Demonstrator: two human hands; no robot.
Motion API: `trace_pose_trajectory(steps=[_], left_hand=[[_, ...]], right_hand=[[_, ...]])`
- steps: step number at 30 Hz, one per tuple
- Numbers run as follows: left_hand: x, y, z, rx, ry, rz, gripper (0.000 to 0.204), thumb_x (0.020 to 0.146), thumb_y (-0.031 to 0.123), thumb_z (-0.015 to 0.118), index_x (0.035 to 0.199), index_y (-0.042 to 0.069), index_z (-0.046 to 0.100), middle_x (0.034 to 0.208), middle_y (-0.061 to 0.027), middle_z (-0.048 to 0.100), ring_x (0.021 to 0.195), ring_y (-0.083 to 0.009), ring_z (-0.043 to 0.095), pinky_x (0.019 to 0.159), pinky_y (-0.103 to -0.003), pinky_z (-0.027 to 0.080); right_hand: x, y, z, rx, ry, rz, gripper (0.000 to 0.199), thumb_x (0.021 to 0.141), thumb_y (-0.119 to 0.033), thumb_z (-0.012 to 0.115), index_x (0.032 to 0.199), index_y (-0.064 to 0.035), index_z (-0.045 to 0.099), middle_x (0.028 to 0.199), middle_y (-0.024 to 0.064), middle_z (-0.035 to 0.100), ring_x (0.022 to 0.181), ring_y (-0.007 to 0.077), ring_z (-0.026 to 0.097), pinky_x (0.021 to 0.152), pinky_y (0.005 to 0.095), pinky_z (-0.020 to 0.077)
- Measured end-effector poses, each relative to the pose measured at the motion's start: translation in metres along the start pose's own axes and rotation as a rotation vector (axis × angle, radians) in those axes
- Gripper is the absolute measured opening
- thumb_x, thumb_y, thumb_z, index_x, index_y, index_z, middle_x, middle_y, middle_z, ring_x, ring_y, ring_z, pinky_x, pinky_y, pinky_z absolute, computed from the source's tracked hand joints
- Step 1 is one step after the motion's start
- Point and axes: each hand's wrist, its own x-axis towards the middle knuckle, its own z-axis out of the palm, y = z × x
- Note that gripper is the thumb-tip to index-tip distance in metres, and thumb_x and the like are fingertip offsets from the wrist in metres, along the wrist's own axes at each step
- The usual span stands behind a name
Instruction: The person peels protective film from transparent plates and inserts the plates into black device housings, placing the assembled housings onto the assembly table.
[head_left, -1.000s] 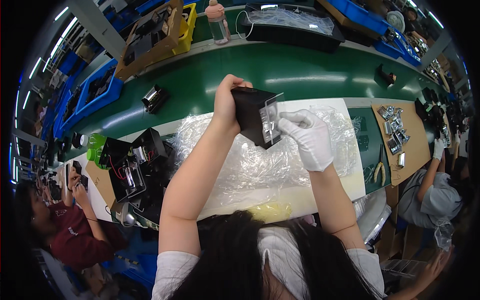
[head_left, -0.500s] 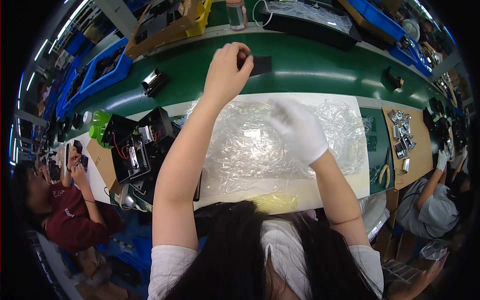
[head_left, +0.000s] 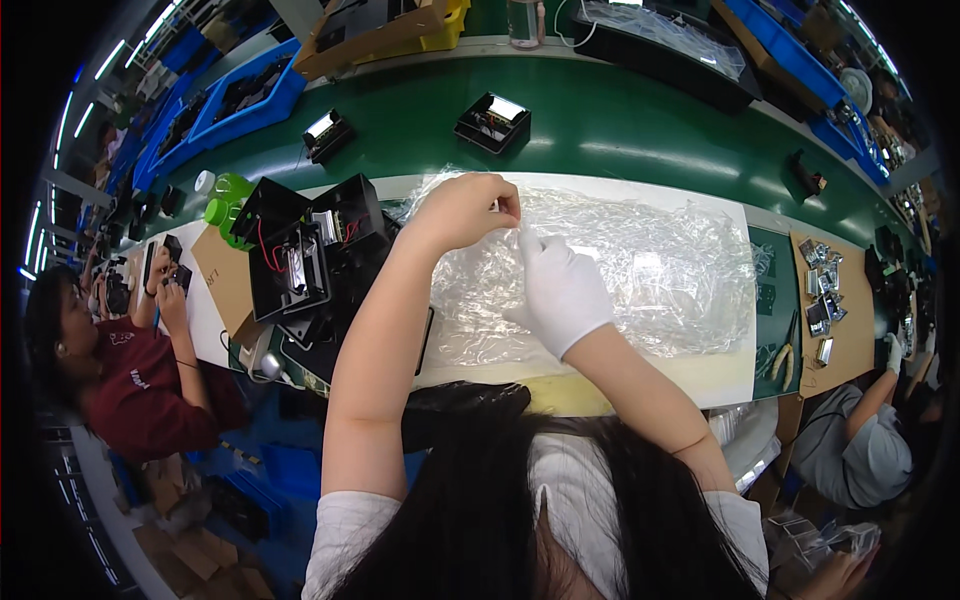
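Observation:
My left hand point(head_left: 465, 212), bare, is closed in a pinch above the crumpled clear plastic film point(head_left: 660, 270). Its fingertips meet the tip of a finger of the white glove point(head_left: 570, 300) on my right hand point(head_left: 562, 293); whether they grip the glove or something small is hidden. My right hand has one finger stretched up to that contact and the thumb held apart, with nothing seen in it. Beyond my hands, a black open box with a shiny metal part point(head_left: 493, 122) sits on the green surface point(head_left: 620, 135).
Black housings with red wires point(head_left: 290, 260) and a green-capped bottle point(head_left: 228, 190) stand on the left. A similar black unit point(head_left: 325, 135) lies farther back. At right are pliers point(head_left: 784, 362) and cardboard point(head_left: 845, 330) bearing several shiny metal parts. Co-workers sit on both sides.
My left hand has let go of the black box on the green surface and come back toward me. My right hand has moved left and down to meet it. The view has shifted slightly.

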Motion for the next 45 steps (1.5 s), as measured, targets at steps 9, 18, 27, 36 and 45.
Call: trace_pose_trajectory(steps=[9, 18, 27, 36, 45], left_hand=[[0.0, -0.007, 0.019, -0.071, 0.063, 0.018, 0.008, 0.075, 0.01, 0.069, 0.082, 0.007, 0.07, 0.085, -0.0052, 0.068, 0.079, -0.021, 0.061, 0.073, -0.032, 0.049], [-0.049, 0.01, 0.023, 0.092, 0.574, 0.122, 0.028, 0.078, 0.019, 0.071, 0.103, 0.01, 0.064, 0.097, -0.0066, 0.062, 0.087, -0.0243, 0.06, 0.078, -0.034, 0.048], [-0.194, -0.001, 0.0, 0.635, 0.965, -0.448, 0.045, 0.078, 0.023, 0.076, 0.112, 0.004, 0.054, 0.11, -0.0138, 0.053, 0.099, -0.0301, 0.051, 0.095, -0.042, 0.037], [-0.188, -0.019, 0.019, 0.139, 1.464, 0.064, 0.037, 0.087, 0.035, 0.06, 0.104, 0.002, 0.056, 0.103, -0.0132, 0.055, 0.086, -0.0258, 0.051, 0.08, -0.036, 0.042], [-0.125, 0.025, -0.01, -0.572, 0.908, 0.371, 0.086, 0.088, 0.077, 0.015, 0.066, 0.004, 0.055, 0.064, -0.0069, 0.052, 0.061, -0.0188, 0.046, 0.061, -0.029, 0.036]], right_hand=[[-0.018, 0.026, 0.017, 0.178, 0.34, -0.404, 0.02, 0.074, -0.013, 0.073, 0.093, -0.009, 0.066, 0.081, 0.0053, 0.059, 0.067, 0.0231, 0.058, 0.064, 0.0333, 0.0491], [-0.062, 0.037, -0.026, 1.154, 0.093, -0.565, 0.016, 0.071, -0.003, 0.077, 0.087, -0.0052, 0.073, 0.088, 0.0059, 0.071, 0.073, 0.016, 0.064, 0.069, 0.0254, 0.0532], [-0.036, 0.022, -0.036, 1.604, 0.268, 0.025, 0.032, 0.081, 0.008, 0.063, 0.113, 0.0016, 0.063, 0.091, 0.0122, 0.066, 0.077, 0.0168, 0.062, 0.072, 0.0262, 0.0526], [-0.017, 0.021, -0.034, 1.668, 0.222, 0.054, 0.034, 0.082, 0.002, 0.07, 0.115, 0.0026, 0.061, 0.088, 0.0125, 0.068, 0.075, 0.0155, 0.064, 0.073, 0.0235, 0.0536], [-0.025, 0.025, -0.061, 1.708, 0.125, -0.01, 0.019, 0.083, -0.001, 0.072, 0.101, 0.0022, 0.067, 0.086, 0.0094, 0.067, 0.072, 0.0143, 0.062, 0.07, 0.0222, 0.0519]])
